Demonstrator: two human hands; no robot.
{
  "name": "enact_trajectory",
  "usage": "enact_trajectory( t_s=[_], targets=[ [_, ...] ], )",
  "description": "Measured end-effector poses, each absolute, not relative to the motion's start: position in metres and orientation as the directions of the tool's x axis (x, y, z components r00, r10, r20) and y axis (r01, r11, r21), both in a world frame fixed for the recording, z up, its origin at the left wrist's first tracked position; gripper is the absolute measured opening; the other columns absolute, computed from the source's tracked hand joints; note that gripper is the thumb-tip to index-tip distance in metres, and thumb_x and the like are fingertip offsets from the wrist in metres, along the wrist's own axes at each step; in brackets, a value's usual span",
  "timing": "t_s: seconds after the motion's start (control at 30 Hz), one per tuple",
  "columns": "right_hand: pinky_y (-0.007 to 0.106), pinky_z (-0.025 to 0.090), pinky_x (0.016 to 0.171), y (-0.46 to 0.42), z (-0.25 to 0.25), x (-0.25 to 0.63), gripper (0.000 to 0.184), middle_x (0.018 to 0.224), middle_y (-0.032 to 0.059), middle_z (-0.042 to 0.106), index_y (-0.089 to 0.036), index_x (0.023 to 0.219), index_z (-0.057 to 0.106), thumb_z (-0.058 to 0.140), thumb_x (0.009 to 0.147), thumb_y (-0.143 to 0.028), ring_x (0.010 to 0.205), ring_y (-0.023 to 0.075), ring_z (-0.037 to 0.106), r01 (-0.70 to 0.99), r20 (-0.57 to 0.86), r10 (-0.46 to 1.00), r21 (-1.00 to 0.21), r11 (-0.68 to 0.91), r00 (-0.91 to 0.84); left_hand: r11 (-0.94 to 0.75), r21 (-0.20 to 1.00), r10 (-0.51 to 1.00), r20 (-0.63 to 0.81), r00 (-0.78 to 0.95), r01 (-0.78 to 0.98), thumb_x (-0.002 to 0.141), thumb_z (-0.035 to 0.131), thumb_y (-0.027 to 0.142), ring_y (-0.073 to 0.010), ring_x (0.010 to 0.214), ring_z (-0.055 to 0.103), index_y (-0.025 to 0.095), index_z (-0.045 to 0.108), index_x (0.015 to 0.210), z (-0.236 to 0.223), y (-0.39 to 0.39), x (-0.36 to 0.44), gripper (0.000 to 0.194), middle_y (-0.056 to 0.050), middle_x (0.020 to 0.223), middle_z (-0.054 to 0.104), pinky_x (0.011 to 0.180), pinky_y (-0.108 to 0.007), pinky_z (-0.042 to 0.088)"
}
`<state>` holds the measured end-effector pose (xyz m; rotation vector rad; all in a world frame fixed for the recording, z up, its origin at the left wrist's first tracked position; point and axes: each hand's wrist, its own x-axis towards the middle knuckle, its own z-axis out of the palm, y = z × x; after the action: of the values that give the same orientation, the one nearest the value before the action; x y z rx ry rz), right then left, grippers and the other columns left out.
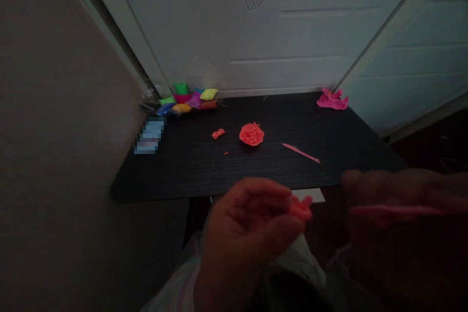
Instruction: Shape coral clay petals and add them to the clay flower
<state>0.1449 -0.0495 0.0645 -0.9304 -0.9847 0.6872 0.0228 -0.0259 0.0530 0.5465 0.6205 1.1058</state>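
My left hand (252,219) is curled below the table's near edge, pinching a small lump of orange clay (302,208) at its fingertips. My right hand (402,200) is blurred and dark beside it, closed around a thin pink stick-like tool (395,210). On the dark table (183,175) lies an orange clay flower (251,134), with a small orange clay scrap (218,133) to its left and a pink modelling tool (301,152) to its right.
Several coloured clay packets (188,99) are piled at the table's back left corner. A crumpled pink clay piece (332,100) sits at the back right. A blurred-out flat object (149,135) lies at the left. White door panels (278,24) stand behind the table.
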Motion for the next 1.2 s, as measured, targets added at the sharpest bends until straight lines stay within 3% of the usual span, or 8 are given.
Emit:
enact_trajectory(
  t_s=[0.1, 0.27, 0.47, 0.87, 1.07, 1.2],
  targets=[
    [0.034, 0.043, 0.056, -0.045, 0.058, 0.144, 0.014, 0.061, -0.0015, 0.053, -0.024, 0.074, 0.059, 0.049, 0.084, -0.029, 0.055, 0.0129, 0.05, -0.137, 0.37, 0.816, -0.872, 0.47, 0.445, 0.444, 0.541, 0.894, -0.211, 0.396, -0.714, 0.063, 0.07, 0.012, -0.0044, 0.058, 0.058, 0.019, 0.063, 0.064, 0.045, -0.019, 0.022, 0.01, 0.005, 0.059, 0.064, 0.061, -0.014, 0.046],
    [0.029, 0.044, 0.056, -0.042, 0.047, 0.141, 0.013, 0.067, -0.0012, 0.055, -0.024, 0.079, 0.06, 0.049, 0.084, -0.026, 0.063, 0.0131, 0.052, -0.104, 0.378, 0.829, -0.884, 0.455, 0.411, 0.58, 0.284, 0.814, -0.242, 0.528, -0.764, 0.067, 0.068, 0.012, -0.0053, 0.066, 0.059, 0.017, 0.062, 0.071, 0.037, -0.014, 0.022, 0.009, 0.003, 0.069, 0.063, 0.064, -0.015, 0.047],
    [0.029, 0.045, 0.056, -0.039, 0.041, 0.142, 0.016, 0.067, -0.0004, 0.056, -0.024, 0.079, 0.06, 0.045, 0.085, -0.027, 0.065, 0.0143, 0.053, -0.175, 0.321, 0.885, -0.902, 0.395, 0.338, 0.614, 0.156, 0.785, -0.224, 0.577, -0.774, 0.068, 0.067, 0.012, -0.0052, 0.065, 0.058, 0.013, 0.063, 0.081, 0.035, -0.015, 0.024, 0.014, 0.002, 0.067, 0.062, 0.063, -0.014, 0.047],
    [0.023, 0.045, 0.061, -0.036, 0.036, 0.142, 0.017, 0.069, -0.0022, 0.058, -0.023, 0.077, 0.06, 0.045, 0.085, -0.024, 0.067, 0.0108, 0.053, -0.245, 0.267, 0.906, -0.902, 0.355, 0.328, 0.524, 0.078, 0.847, -0.151, 0.509, -0.848, 0.071, 0.063, 0.007, -0.0041, 0.067, 0.059, 0.012, 0.063, 0.077, 0.028, -0.012, 0.028, 0.008, 0.002, 0.07, 0.064, 0.065, -0.012, 0.047],
    [0.024, 0.049, 0.066, -0.031, 0.034, 0.141, 0.021, 0.071, -0.0003, 0.058, -0.021, 0.074, 0.06, 0.043, 0.086, -0.025, 0.072, 0.0122, 0.056, -0.362, 0.262, 0.919, -0.859, 0.361, 0.295, 0.544, 0.141, 0.838, -0.151, 0.525, -0.827, 0.071, 0.063, 0.008, -0.0062, 0.069, 0.058, 0.012, 0.062, 0.077, 0.023, -0.011, 0.027, 0.007, 0.0, 0.071, 0.062, 0.067, -0.015, 0.047],
    [0.027, 0.05, 0.067, -0.034, 0.031, 0.139, 0.024, 0.071, 0.0002, 0.058, -0.023, 0.078, 0.06, 0.038, 0.088, -0.027, 0.071, 0.0126, 0.056, -0.336, 0.234, 0.931, -0.885, 0.324, 0.282, 0.509, 0.21, 0.861, -0.134, 0.491, -0.835, 0.07, 0.064, 0.007, -0.0063, 0.072, 0.058, 0.012, 0.061, 0.073, 0.021, -0.01, 0.028, 0.007, 0.001, 0.072, 0.061, 0.068, -0.015, 0.046]
  ],
)
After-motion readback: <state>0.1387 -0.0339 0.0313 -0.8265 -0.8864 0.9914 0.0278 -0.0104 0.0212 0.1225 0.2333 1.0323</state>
